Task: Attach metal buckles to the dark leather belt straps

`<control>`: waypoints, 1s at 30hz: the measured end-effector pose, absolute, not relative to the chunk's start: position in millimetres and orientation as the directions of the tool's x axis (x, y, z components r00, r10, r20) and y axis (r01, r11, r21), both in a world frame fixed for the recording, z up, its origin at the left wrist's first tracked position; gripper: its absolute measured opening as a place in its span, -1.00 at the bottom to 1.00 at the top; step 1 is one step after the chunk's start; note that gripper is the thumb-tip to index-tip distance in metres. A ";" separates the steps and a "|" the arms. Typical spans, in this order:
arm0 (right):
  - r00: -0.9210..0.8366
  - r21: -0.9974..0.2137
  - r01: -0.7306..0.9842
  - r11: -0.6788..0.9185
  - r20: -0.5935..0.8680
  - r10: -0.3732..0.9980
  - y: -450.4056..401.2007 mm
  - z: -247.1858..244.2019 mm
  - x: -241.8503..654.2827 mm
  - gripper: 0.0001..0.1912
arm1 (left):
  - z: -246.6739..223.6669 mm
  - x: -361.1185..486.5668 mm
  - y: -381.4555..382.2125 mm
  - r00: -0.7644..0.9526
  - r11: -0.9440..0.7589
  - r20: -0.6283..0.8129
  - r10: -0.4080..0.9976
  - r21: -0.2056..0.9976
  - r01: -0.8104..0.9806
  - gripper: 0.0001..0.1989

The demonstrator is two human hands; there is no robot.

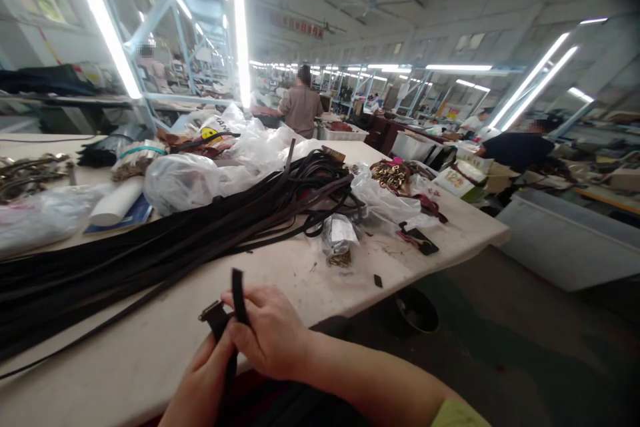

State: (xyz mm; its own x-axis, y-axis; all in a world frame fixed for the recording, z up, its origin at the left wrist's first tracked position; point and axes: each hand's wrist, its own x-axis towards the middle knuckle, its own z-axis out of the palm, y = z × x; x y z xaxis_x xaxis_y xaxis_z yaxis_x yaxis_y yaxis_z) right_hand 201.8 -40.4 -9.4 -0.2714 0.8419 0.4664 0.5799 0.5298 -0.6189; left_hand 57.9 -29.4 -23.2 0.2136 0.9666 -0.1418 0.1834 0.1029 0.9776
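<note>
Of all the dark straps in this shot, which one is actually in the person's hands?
The short dark strap at the near table edge: the left hand and right hand both grip it. The long straps lie piled loose across the table, untouched.

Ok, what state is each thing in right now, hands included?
right hand: closed on the dark strap
left hand: gripping the strap from below
dark strap: held, end sticking up
buckle: on the strap by the thumb
strap pile: loose across the table
small clear bag: lying crumpled
</note>
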 end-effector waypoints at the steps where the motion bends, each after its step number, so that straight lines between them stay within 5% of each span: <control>1: -0.316 -0.635 0.579 0.512 0.404 0.859 -39.8 -15.0 214.2 -0.53 | -28.8 59.5 -27.9 0.260 0.134 -0.186 0.948 0.969 0.207 -0.53; 3: -0.294 -0.659 0.667 0.347 0.195 0.936 -37.4 -30.3 252.3 -0.55 | -39.7 56.0 -22.9 0.308 0.208 -0.277 0.910 0.948 0.239 -0.47; 5: -0.080 -0.567 0.821 0.065 -0.002 0.997 -31.6 -49.2 299.3 -0.67 | -47.5 47.0 -16.0 0.273 0.286 -0.344 0.898 0.930 0.230 -0.45; 8: 0.255 -0.369 0.893 -0.258 -0.056 0.965 -14.5 -76.8 363.5 -0.75 | -50.4 37.9 -6.7 0.216 0.390 -0.416 0.883 0.908 0.155 -0.49; 17: 0.434 -0.165 0.875 -0.455 -0.148 0.889 21.9 -111.1 409.2 -0.76 | -41.1 47.2 -4.2 0.311 0.329 -0.377 0.872 0.924 0.196 -0.48; 23: 0.502 -0.277 0.818 -0.504 -0.082 0.861 5.9 -102.7 415.5 -0.77 | -42.1 36.7 -13.5 0.210 0.398 -0.423 0.881 0.904 0.155 -0.38; 30: 0.408 -0.684 0.641 -0.348 -0.080 0.909 -9.2 -74.1 388.7 -0.80 | -34.5 46.7 -22.7 0.273 0.414 -0.415 0.868 0.908 0.064 -0.51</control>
State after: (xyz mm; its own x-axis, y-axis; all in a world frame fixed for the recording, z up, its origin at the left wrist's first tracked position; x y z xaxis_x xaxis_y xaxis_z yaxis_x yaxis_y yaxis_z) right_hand 388.7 -9.2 -74.1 0.4081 0.9094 -0.0801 0.6412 -0.3480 -0.6839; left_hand 46.7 -22.7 -34.5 0.2734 0.8679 -0.4147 0.0636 0.4139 0.9081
